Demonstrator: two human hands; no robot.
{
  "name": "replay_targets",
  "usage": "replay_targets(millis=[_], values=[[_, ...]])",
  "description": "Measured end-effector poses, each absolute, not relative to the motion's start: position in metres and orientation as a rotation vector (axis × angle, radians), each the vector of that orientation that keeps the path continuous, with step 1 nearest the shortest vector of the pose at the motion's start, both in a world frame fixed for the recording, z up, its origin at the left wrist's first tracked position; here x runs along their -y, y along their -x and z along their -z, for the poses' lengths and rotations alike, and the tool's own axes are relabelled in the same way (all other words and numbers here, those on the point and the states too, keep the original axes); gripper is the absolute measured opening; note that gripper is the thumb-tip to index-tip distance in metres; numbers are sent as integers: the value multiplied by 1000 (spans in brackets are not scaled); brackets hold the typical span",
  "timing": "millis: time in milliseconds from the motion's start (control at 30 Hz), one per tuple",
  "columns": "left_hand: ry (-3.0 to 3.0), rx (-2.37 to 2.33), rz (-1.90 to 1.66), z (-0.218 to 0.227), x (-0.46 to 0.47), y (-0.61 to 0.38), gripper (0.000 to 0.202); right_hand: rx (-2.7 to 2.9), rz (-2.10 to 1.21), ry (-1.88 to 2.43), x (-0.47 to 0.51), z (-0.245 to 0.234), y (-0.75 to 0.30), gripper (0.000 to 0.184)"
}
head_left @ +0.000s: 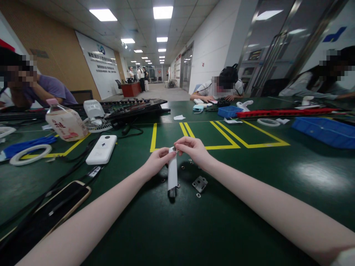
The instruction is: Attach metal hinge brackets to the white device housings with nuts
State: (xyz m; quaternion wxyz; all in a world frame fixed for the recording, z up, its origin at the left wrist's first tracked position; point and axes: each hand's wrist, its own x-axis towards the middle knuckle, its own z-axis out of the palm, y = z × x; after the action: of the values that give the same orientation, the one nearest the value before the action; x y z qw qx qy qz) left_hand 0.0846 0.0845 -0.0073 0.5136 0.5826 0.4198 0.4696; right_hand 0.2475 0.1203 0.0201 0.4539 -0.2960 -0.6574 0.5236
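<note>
My left hand (158, 161) grips a narrow white bar-shaped part (172, 173) that stands upright on the green table (222, 207). My right hand (193, 147) pinches something small at the top end of that part; what it is I cannot tell. A small square metal plate (200, 183) lies just right of the part's foot. Several tiny screws or washers (190, 161) are scattered on the table around it.
A white power bank (101, 149), a phone (59, 201) with cables, a tape ring (30, 154) and a plastic bottle (66, 123) lie to the left. Blue bins (325, 130) and red strips (280, 112) sit at the right. Other people sit around the table's far side.
</note>
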Motion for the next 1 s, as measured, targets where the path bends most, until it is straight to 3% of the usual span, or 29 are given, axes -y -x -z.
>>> replay_targets(millis=[300, 1000], values=[[-1381, -1002, -1131, 8, -85, -85, 45, 1878, -625, 778, -112, -17, -254, 11], [-1409, -1006, -1138, 6, -84, -86, 42, 1996, -425, 576, -111, -7, -255, 12]])
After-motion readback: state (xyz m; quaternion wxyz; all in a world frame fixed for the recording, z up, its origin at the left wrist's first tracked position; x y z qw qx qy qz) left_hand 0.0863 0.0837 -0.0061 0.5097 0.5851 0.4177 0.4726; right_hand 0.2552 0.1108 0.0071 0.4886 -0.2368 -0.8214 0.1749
